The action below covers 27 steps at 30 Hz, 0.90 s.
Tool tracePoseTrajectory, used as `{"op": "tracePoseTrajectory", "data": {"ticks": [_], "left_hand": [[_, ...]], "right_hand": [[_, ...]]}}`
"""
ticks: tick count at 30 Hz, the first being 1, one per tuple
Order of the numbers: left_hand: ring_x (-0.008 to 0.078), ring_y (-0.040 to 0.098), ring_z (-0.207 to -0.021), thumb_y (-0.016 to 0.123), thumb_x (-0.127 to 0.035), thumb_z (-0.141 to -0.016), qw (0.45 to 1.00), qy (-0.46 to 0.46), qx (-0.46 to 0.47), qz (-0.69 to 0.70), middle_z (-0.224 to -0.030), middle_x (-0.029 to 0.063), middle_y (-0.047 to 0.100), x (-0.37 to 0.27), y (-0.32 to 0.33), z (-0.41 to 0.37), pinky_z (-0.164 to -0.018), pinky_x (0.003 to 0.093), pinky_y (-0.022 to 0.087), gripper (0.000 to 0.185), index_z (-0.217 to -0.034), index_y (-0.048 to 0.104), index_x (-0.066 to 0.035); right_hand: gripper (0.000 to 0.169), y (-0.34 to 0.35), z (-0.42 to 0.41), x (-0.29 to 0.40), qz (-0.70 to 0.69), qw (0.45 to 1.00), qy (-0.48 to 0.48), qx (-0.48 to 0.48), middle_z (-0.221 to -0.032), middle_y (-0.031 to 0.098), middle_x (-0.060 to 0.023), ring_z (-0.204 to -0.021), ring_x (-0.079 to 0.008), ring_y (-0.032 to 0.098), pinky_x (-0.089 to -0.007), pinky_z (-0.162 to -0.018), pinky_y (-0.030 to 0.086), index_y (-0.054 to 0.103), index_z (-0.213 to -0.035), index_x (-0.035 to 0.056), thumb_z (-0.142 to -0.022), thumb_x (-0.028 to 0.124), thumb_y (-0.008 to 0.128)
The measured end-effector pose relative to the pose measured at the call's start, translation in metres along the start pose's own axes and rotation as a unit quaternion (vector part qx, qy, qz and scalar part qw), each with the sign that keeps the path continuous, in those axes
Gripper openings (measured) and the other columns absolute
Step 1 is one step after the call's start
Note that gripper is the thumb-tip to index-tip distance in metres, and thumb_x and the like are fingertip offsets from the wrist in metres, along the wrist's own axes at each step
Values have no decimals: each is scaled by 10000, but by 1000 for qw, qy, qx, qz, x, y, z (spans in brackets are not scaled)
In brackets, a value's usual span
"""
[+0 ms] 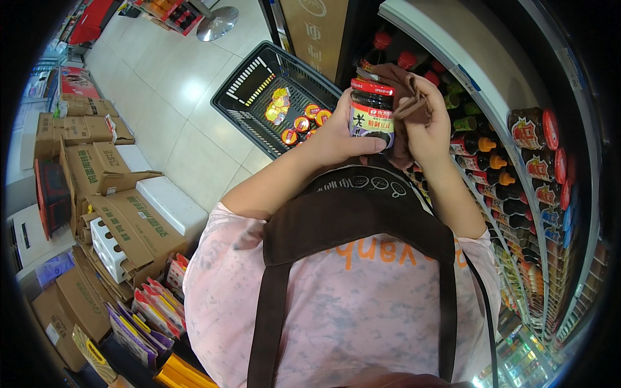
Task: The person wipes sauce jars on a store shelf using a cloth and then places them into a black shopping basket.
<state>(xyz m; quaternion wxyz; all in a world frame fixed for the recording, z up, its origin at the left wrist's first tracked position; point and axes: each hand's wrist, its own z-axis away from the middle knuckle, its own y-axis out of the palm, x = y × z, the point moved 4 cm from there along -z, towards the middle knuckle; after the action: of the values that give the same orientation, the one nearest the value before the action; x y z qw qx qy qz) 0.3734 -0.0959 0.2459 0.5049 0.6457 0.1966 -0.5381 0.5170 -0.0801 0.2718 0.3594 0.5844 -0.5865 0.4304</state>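
Note:
My left hand (343, 138) grips a glass jar (372, 116) of dark sauce, upright, with a red lid and a label bearing writing. In my right hand (432, 121) is a bunched brown cloth (407, 104), held close against the jar's right side. Part of the cloth hangs below my fingers. Beyond my left forearm, a dark plastic shopping basket (242, 104) stands on the floor. Several red-lidded jars (302, 124) and some yellow packages (278, 106) lie inside it; my arm hides part of its near end.
Store shelves (485, 194) on the right hold sauce bottles (478, 161) and red-lidded jars (539, 165). Cardboard boxes (140, 223) and a white foam box (172, 206) are stacked at left. Packaged goods (157, 305) stand at lower left. A round metal stand base (218, 24) rests on the tiled floor.

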Motion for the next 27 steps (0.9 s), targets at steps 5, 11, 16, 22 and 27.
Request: {"op": "tracePoseTrajectory", "data": {"ticks": [5, 11, 16, 22, 27], "left_hand": [[109, 556, -746, 698, -54, -670, 999, -36, -5, -23, -982, 74, 507, 0, -3, 0, -477, 216, 479, 863, -1304, 113, -51], [119, 550, -801, 707, -65, -663, 997, -29, 6, -70, -1032, 94, 479, -4, 0, 2, -525, 217, 486, 907, -1319, 81, -44], [132, 558, -813, 713, -76, -661, 997, -32, 9, -70, -1009, 99, 486, -2, -3, 0, -532, 226, 494, 902, -1309, 87, -38], [131, 567, -748, 713, -90, -668, 998, -19, 13, -56, -937, 81, 512, 0, -5, -1, -479, 228, 492, 831, -1271, 143, -38], [130, 572, -741, 699, -73, -678, 1000, 3, 4, -20, -945, 75, 517, 0, -4, -2, -469, 226, 491, 804, -1268, 153, -54]], "right_hand": [[443, 11, -11, 40, 261, 944, -187, 73, -1100, 557, -114, -1015, -314, 522, -381, -860, 405, 601, -1027, 88, -587, 99, 655], [416, 14, -31, 44, 239, 936, -176, 190, -1023, 592, -96, -957, -292, 555, -358, -819, 434, 610, -1003, 91, -590, 94, 657], [335, 9, -38, 20, 60, 980, 49, 183, -915, 619, -81, -871, -179, 598, -274, -777, 453, 594, -1004, 40, -669, 25, 598], [298, 3, -39, -2, -49, 974, 167, 146, -922, 619, -54, -859, -131, 584, -249, -781, 446, 568, -1054, 22, -757, 18, 544], [283, 4, -36, -13, -122, 969, 204, 68, -940, 607, -46, -885, -115, 556, -235, -799, 430, 543, -1084, 16, -802, 20, 523]]}}
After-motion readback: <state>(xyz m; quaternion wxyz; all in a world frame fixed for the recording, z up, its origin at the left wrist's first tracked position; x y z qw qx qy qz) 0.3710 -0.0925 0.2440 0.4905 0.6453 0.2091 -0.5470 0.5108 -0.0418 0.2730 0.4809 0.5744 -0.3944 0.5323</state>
